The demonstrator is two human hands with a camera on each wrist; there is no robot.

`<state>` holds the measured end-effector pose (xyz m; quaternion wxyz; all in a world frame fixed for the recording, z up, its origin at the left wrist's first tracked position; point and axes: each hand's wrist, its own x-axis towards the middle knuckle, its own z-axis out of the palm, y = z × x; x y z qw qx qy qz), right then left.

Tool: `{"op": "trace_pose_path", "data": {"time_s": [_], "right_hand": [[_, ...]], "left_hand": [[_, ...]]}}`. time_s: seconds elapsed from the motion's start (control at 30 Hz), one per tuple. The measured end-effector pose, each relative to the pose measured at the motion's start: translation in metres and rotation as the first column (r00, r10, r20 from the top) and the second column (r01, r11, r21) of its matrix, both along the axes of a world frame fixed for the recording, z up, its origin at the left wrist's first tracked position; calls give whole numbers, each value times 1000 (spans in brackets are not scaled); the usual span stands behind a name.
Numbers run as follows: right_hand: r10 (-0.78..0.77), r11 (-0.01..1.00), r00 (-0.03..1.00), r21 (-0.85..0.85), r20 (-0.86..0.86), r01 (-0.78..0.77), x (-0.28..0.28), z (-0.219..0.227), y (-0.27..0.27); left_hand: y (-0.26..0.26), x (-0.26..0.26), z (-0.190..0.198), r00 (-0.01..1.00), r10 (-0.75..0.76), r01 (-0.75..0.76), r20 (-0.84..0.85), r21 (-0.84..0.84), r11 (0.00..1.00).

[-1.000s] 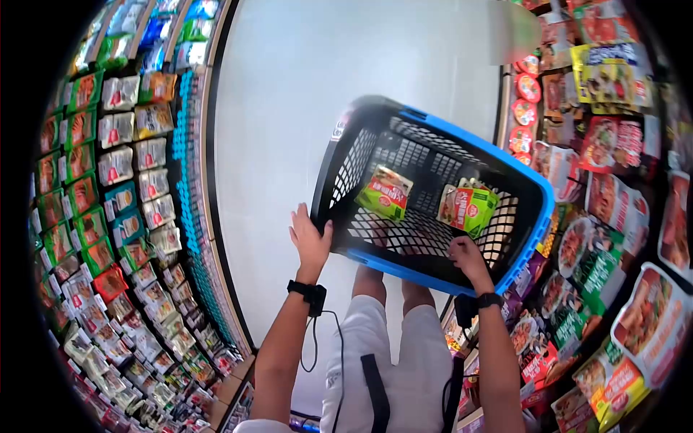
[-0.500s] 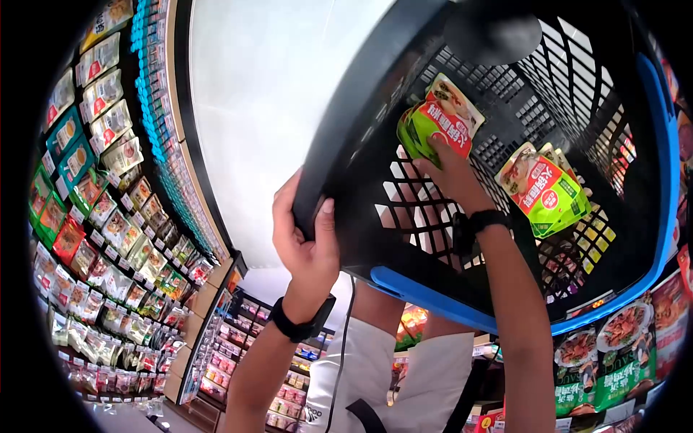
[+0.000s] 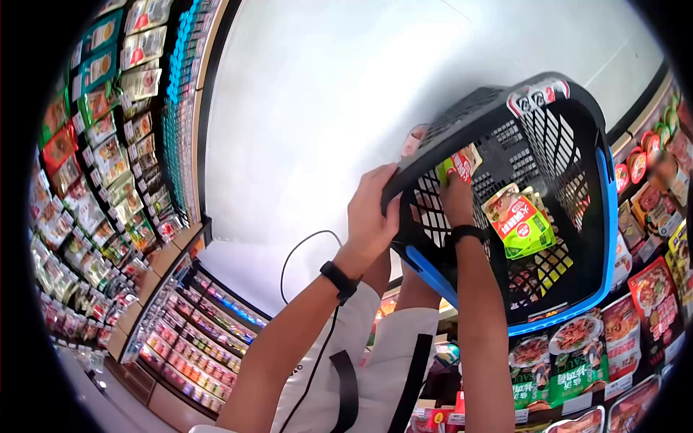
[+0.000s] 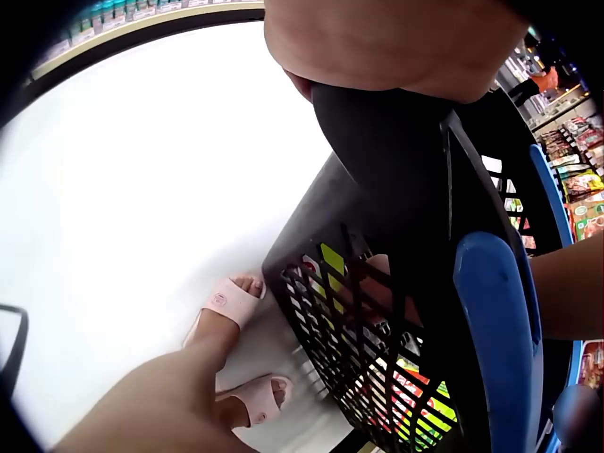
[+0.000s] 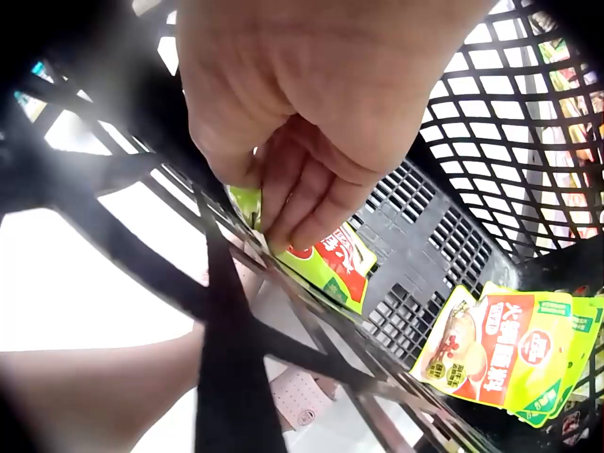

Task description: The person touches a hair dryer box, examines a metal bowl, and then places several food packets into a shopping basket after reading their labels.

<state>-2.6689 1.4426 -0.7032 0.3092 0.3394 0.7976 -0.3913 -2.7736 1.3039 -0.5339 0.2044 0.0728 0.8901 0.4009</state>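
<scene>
While the right hand (image 5: 302, 104) pinches it by its green edge, the packet (image 5: 344, 269) stands low inside the basket (image 3: 592, 216), at the mesh wall on its left side. Fingers and thumb are curled on that edge; whether they hold one packet or several, I cannot tell. With so small a grip, I judge that the packet could slip and drop flat, or a corner could catch in the basket's mesh if it were pulled sideways.

Farther right in the basket, apart from the held packet, lies a pile (image 3: 520, 220) of the same kind, its pieces overlapping askew. Should the basket tilt, the loose pile would probably slide and fan out.

On the basket's left rim, the left hand (image 3: 372, 216) grips with its fingers wrapped over the edge. What else bears the basket's weight is unclear; if this hold slackened, that side might dip.

Outside the basket to the left hangs a dark cable (image 3: 284, 267), near enough to snag should the basket swing. Just beside the basket's lower end are pink sandals (image 4: 232, 302), which a falling basket could strike. At the basket's near right side, green pouches (image 3: 567, 379) might be knocked by a careless turn.
</scene>
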Motion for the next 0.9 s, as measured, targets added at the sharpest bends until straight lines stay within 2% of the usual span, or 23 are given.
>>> {"op": "trace_pose_path", "data": {"time_s": [0.1, 0.13, 0.23, 0.3, 0.33, 0.37, 0.43, 0.5, 0.53, 0.57, 0.6, 0.63, 0.7, 0.77, 0.8, 0.83, 0.87, 0.9], "right_hand": [[-10, 999, 1000, -46, -26, 9, 14, -24, -1], [54, 996, 997, -77, 48, -51, 18, -39, 0], [315, 949, 932, -37, 181, -314, 1, -33, 12], [367, 913, 921, -140, -127, -383, 5, -58, 22], [118, 946, 986, -314, 115, -76, 8, -58, 19], [8, 940, 999, -341, -52, -25, 30, -74, 14], [126, 992, 988, -6, -88, -127, 31, -53, 6], [8, 995, 999, -97, -53, -13, 21, -29, 13], [64, 998, 998, 21, 4, -64, 20, -20, 12], [74, 987, 997, 145, 4, -74, 33, -37, 7], [89, 987, 993, 130, 76, -98, 20, -25, 13], [114, 988, 982, 86, 152, -128, 11, -2, 15], [36, 994, 999, 102, -27, -33, 19, 24, 14], [111, 993, 991, 19, 80, -112, 20, 62, 21], [33, 997, 997, 67, -69, -29, 24, 88, 21], [23, 999, 1000, 42, -8, -23, 21, 126, 26], [61, 993, 998, 101, -6, -60, 15, 180, 33], [24, 997, 1000, 77, 2, -24, 24, 197, 31]], "left_hand": [[-4, -7, -3, 999, -2, 3, -47, 15, 1000], [-6, -6, -5, 998, 0, 1, -59, 26, 1000], [-4, 0, -10, 998, 22, -18, -54, 66, 998], [-6, 2, -14, 998, 47, -41, -52, 105, 994], [-5, 2, -14, 997, 52, -47, -53, 104, 993], [-6, 3, -14, 997, 53, -47, -54, 105, 993], [-6, 4, -12, 998, 52, -49, -38, 68, 996], [-6, 11, -15, 996, 87, -87, -4, 51, 995], [-4, 11, -15, 998, 52, -50, -25, 84, 995], [-4, 13, -18, 999, 35, -33, -35, 75, 997], [1, 12, -17, 999, 51, -52, 4, 107, 993], [1, 11, -16, 999, -18, 20, -43, 44, 999], [6, 10, -8, 999, -42, 42, -35, 21, 999], [10, 8, -1, 996, -67, 66, -53, -20, 998], [10, 8, 3, 998, -68, 68, -4, -73, 995], [10, 5, 11, 989, -150, 149, -10, -89, 985], [7, 1, 18, 973, -220, 224, 65, -74, 972], [-1, -8, 28, 921, -312, 343, 231, -109, 933]]}}
